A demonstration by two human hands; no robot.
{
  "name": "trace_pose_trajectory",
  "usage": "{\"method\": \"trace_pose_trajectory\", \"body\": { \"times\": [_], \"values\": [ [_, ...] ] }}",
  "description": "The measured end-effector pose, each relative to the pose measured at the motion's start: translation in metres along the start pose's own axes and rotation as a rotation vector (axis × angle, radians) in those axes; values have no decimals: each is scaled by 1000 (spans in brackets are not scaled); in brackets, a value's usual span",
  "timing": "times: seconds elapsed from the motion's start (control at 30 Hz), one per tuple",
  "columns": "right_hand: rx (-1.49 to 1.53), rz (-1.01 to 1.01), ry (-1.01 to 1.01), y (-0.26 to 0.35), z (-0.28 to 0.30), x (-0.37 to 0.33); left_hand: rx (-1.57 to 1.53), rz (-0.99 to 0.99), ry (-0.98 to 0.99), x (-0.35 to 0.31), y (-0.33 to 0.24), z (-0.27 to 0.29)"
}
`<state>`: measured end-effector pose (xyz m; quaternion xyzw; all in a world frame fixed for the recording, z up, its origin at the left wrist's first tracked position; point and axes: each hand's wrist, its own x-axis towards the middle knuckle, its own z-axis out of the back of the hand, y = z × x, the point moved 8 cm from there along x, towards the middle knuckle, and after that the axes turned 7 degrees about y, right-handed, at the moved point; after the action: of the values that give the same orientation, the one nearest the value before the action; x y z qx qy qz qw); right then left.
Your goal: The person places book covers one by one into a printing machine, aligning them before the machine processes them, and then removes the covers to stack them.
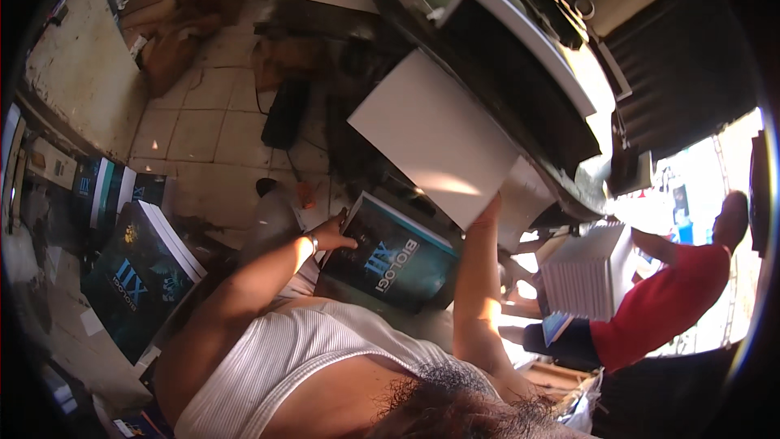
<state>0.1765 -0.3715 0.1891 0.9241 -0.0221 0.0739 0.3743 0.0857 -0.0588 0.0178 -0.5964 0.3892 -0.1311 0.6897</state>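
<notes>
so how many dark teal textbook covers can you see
4: one textbook at the left hand, another atop the left pile, two textbooks beyond that pile; more may be hidden.

Strong daylight enters from an overexposed opening [691, 167] at right; a sun patch lies on white paper [426, 130]; upper left is dim, edges curved.

We look down from the person's head through the left of two wide fisheye cameras, close above the white shirt [325, 354], with dark hair [455, 413] at the lower edge. Past the left hand [330, 235] and right hand [487, 210], our view spreads to the tiled floor [195, 132] and bright opening [730, 158].
</notes>
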Motion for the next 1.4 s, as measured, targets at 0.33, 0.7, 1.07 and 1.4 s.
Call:
{"method": "trace_pose_trajectory", "body": {
  "times": [0.33, 0.7, 1.07, 1.4],
  "values": [
    [198, 251, 230, 50, -111, 66, 2, 45, 102, 21, 44, 7],
    [128, 304, 123, 92, -85, 30, -96, 70, 68, 14, 31, 6],
    [126, 346, -222, 101, 67, -32, -280, 83, -52, -16, 8, 73],
    [-56, 62, -1193, -19, 169, -310, -255, 167, -225, -52, 31, 135]
  ]
}}
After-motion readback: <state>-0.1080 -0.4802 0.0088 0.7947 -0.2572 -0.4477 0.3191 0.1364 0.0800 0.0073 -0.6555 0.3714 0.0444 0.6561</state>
